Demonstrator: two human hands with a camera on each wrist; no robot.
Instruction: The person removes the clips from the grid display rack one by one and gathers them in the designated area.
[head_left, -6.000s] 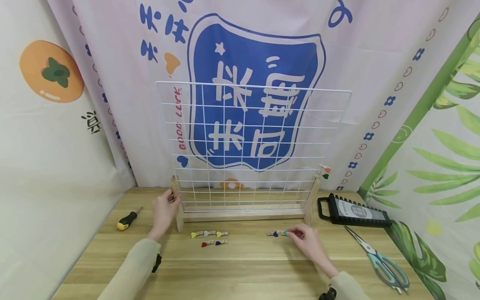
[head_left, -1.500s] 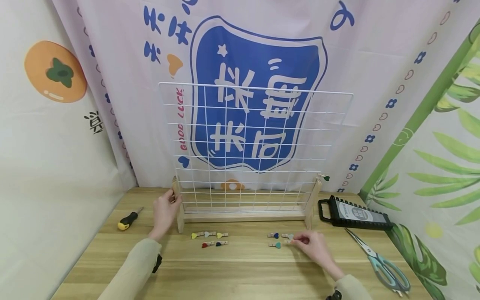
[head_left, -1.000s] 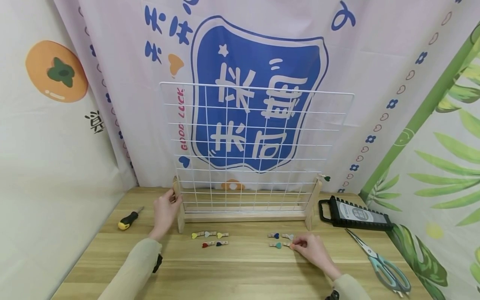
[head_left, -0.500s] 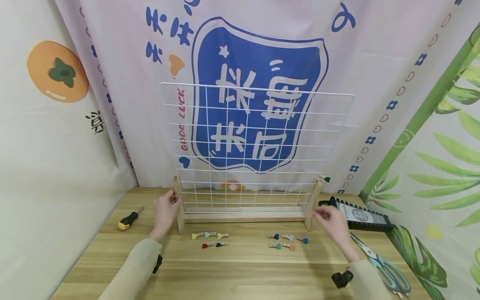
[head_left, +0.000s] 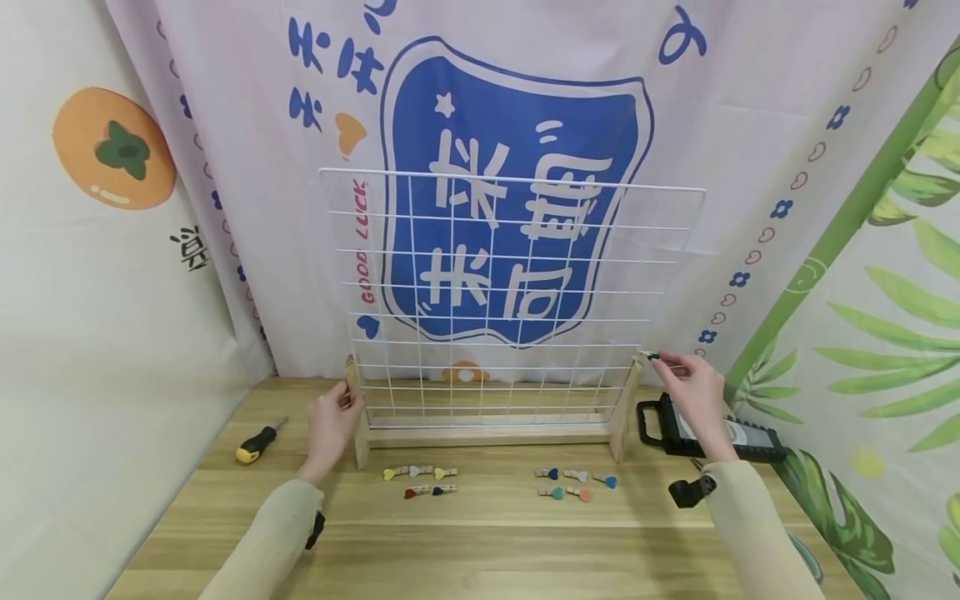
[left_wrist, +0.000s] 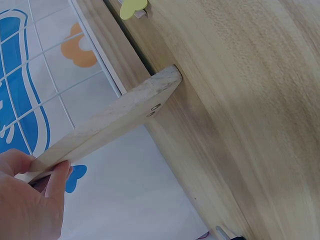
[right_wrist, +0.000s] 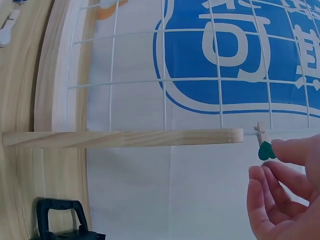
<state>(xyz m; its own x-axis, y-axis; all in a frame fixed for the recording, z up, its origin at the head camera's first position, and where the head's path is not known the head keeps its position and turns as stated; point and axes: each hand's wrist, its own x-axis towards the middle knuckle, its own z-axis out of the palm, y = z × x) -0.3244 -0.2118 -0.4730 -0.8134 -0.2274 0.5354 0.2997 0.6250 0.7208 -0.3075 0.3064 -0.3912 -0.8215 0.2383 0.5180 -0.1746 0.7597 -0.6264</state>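
Note:
My left hand [head_left: 332, 421] grips the left wooden upright [left_wrist: 105, 120] of the stand that holds a white wire grid [head_left: 487, 287]. Up at the top of the right upright [right_wrist: 165, 138], my right hand [head_left: 693, 392] pinches a small wooden clothespin with a green heart [right_wrist: 266, 151]. That clothespin is clipped on the grid's right edge, just above the upright. On the table in front of the stand lie two groups of heart clothespins: yellow, white, red and dark blue [head_left: 444, 490] at left; blue, white, teal and orange [head_left: 579, 494] at right.
A yellow-and-black screwdriver [head_left: 257, 444] lies left of the stand. Behind my right forearm is a black holder with a handle [head_left: 651, 425]; scissors [head_left: 806, 557] are mostly hidden by the sleeve. A printed curtain [head_left: 292, 250] hangs close behind the grid.
My right hand laid teal, orange and blue clothespins in the right group, then rose to the green one on the grid edge. The orange one left that edge. My left hand stayed put.

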